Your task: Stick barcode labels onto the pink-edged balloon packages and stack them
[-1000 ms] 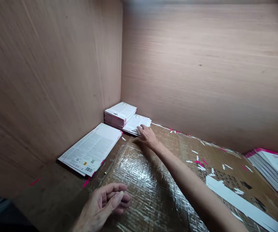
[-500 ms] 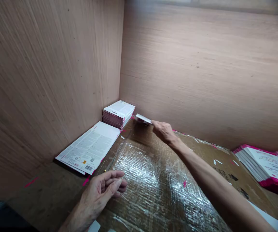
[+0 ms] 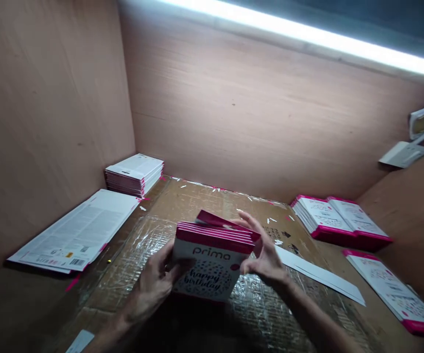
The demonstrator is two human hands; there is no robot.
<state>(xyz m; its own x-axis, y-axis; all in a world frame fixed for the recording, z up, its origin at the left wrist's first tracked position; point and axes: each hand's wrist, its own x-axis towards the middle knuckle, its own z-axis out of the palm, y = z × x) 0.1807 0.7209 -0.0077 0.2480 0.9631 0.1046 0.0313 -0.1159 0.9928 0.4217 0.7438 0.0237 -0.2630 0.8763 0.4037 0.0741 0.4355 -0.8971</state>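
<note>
Above the middle of the cardboard-covered surface I hold a small stack of white-and-pink printed cardboard packs (image 3: 212, 260), whose front one reads "prima happy birthday". My left hand (image 3: 158, 272) is closed around the stack's left side, thumb across the front. At the right edge my right hand (image 3: 265, 255) grips it, thumb in front and fingers behind. One pack at the back (image 3: 212, 219) tilts away from the others, its pink edge fanned out. The lower part of the stack is in shadow.
At left lie large white printed sheets (image 3: 75, 225), with a neat pile of cards (image 3: 134, 171) behind them. Pink-edged pack stacks (image 3: 322, 215) stand at right, beside more packs (image 3: 396, 289). White strips (image 3: 318, 274) lie nearby. Wooden panels (image 3: 234, 122) enclose the surface.
My right hand has come back from the far left corner with a pack. Both hands now hold a stack together in the middle. The view has shifted right and up.
</note>
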